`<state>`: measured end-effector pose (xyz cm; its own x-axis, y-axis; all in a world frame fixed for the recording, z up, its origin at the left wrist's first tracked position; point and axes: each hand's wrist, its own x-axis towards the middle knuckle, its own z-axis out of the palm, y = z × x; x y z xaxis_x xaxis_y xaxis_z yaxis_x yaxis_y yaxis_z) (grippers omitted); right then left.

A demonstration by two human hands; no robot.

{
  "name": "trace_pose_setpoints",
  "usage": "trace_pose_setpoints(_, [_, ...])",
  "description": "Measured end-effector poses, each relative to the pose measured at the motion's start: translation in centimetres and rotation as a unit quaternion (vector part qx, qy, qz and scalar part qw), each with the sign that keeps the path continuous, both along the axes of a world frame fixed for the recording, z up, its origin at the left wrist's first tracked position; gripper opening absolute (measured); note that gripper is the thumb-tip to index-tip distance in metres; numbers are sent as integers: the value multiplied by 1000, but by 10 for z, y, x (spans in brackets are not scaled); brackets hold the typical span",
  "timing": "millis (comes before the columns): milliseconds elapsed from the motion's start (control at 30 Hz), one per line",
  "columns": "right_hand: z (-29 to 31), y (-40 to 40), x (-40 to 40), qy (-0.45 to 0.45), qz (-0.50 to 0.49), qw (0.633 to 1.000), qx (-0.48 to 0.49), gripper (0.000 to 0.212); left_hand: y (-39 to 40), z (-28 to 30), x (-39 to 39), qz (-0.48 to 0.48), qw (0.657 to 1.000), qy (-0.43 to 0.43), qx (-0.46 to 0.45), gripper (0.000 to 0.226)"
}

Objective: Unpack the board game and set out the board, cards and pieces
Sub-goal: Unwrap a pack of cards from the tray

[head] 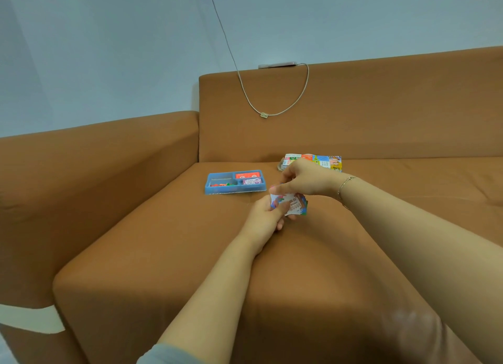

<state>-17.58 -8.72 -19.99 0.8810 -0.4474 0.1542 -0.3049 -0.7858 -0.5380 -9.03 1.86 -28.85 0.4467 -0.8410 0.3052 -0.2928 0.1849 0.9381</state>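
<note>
Over the sofa seat (pixel 163 241), her left hand (pixel 265 214) grips a stack of play money (pixel 295 204); the right hand (pixel 304 180) pinches its top, near the blue tray (pixel 217 190).

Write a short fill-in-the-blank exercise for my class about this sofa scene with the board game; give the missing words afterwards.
1. Both hands, left hand and right hand, hold a stack of play ____.
2. The tray with compartments on the sofa seat is coloured ____.
3. The bracelet is worn on the ____ wrist.
4. The folded game board lies on the seat, farther from the camera than the ____ hand.

Missing words: money; blue; right; right
</note>
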Motion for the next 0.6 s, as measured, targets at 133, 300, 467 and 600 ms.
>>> trace_pose_setpoints(133, [-2, 0, 3, 4, 5, 1000, -25, 9, 0, 0, -1, -5, 1000, -8, 2, 13])
trace_pose_setpoints(300, [0, 2, 3, 7, 8, 1000, -25, 13, 0, 0, 0, 4, 1000, 1, -1, 13])
trace_pose_setpoints(467, [-4, 0, 4, 1, 2, 1000, -16, 17, 1, 1, -2, -6, 1000, -5, 9, 12])
trace_pose_setpoints(600, [-1, 0, 3, 12, 9, 1000, -24, 7, 1, 2, -2, -8, 1000, 4, 0, 11])
